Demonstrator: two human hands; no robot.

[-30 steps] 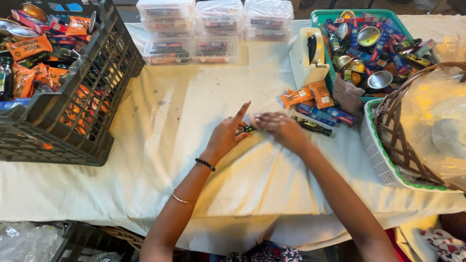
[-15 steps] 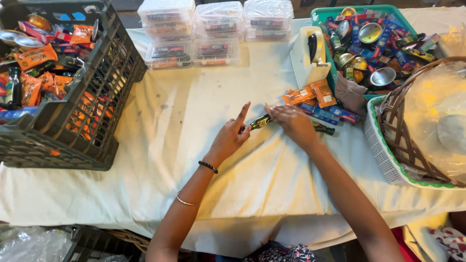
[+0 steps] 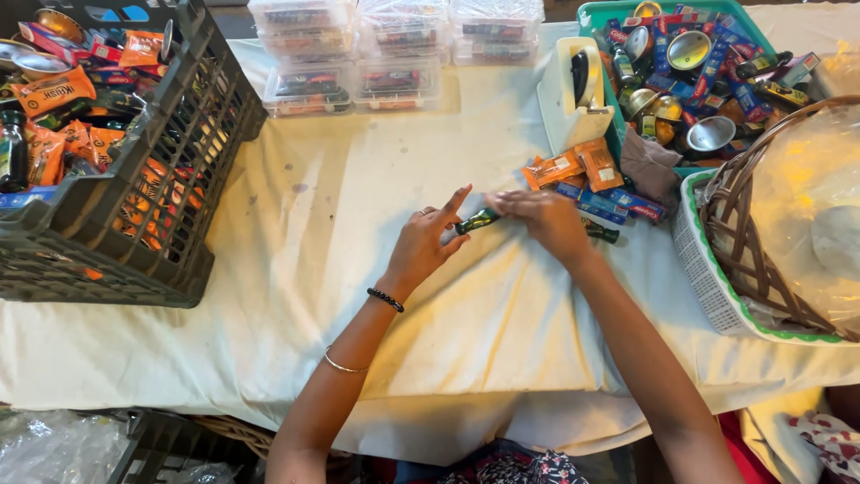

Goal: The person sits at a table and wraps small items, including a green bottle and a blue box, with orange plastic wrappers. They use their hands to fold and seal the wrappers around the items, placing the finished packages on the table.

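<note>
Both hands meet over the middle of the cloth-covered table [image 3: 296, 269]. The left hand [image 3: 428, 240] pinches the near end of a small dark green bottle [image 3: 476, 220] between thumb and fingers, with the forefinger sticking up and away, which looks like a light fingertip hold, not a full grasp. The right hand [image 3: 546, 220] curls over the bottle's far-right end, fingers bent down onto it; it seems to grasp that end, though the fingertips are hidden, so I cannot tell how firmly. The bottle lies nearly flat, tilted a little, just above the cloth, held from both ends as if to steady or turn it.

Just right of the right hand a second dark bottle [image 3: 602, 234] lies on the cloth, partly covered by the wrist. Beyond it sit 2 orange packets [image 3: 573, 167] and some blue bars [image 3: 618, 204], kept close, within easy reach. Behind them stands a white tape dispenser [image 3: 573, 94].

Stock is set around the edge, leaving the centre free for handling: a dark crate [image 3: 170, 179] of orange snack packs on the left, clear lidded boxes [image 3: 394, 45] stacked at the far side, a green tray [image 3: 596, 13] of small bottles and metal bowls far right, and a wicker basket [image 3: 743, 242] lined with clear wrap, resting in a white tray, on the right.
</note>
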